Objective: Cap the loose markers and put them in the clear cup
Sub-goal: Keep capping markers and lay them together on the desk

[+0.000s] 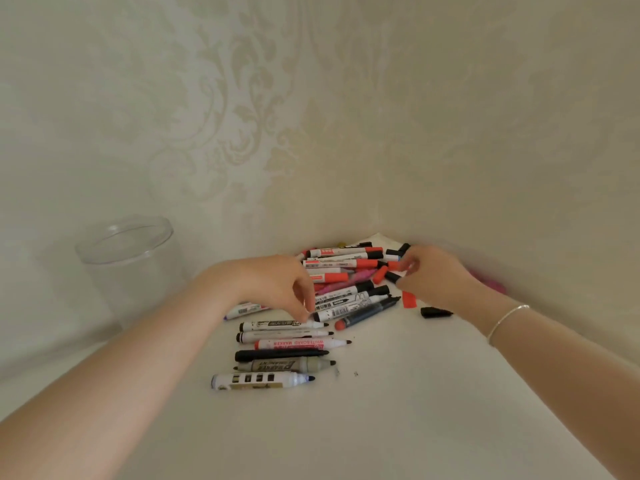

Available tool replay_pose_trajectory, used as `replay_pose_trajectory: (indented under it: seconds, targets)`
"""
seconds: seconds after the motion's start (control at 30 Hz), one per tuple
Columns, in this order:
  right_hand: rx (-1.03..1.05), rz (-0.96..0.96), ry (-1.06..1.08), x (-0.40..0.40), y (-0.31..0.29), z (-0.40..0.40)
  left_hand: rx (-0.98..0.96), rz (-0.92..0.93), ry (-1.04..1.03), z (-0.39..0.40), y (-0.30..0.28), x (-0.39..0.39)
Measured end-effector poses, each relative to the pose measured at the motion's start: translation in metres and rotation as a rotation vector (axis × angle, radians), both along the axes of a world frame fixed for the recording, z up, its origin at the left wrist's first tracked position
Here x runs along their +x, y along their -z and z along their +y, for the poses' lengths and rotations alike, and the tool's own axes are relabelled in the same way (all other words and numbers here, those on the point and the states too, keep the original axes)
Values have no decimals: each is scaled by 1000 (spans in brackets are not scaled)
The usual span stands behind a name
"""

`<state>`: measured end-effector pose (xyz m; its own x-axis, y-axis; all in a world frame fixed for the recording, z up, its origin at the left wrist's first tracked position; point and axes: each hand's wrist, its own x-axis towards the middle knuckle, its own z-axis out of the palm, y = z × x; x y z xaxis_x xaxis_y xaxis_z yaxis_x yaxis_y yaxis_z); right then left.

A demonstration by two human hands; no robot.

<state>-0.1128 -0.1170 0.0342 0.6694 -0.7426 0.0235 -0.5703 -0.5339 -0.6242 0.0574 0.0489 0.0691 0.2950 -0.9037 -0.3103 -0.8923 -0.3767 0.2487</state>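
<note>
Both hands are down in the heap of whiteboard markers (346,282) at the back of the white table (381,427). Left hand (273,285) has its fingers curled down over an uncapped marker's end at the heap's near edge; whether it has closed on it I cannot tell. Right hand (429,275) is blurred, fingers bent among loose caps, and a grip cannot be confirmed.

Uncapped markers lie in a row nearer the person, tips to the right. A red cap (409,300) and a black cap (434,311) lie apart, right of the heap. Matching cap colour to barrel first should help, pressing straight along the barrel.

Clear cup (131,258) stands well left, empty as far as shows. Wallpapered walls close behind; open table lies in front.
</note>
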Motion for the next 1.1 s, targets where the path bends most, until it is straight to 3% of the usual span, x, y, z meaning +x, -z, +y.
replay_pose_trajectory:
  seconds: [0.13, 0.23, 0.4, 0.87, 1.0, 1.1]
  targets:
    - [289, -218, -22, 13, 5, 22, 51, -76, -4, 11, 17, 0]
    - [415, -200, -35, 17, 11, 31, 28, -96, 2, 15, 28, -2]
    - [454, -112, -43, 20, 24, 36, -51, -146, 24, 15, 36, -4]
    - [564, -278, 39, 24, 22, 34, -98, -194, 134, -2, 43, -22]
    - [597, -464, 120, 21, 21, 27, -239, -150, 93, -1, 46, -22]
    - [754, -715, 210, 19, 21, 22, -403, 80, -21, -1, 47, -18]
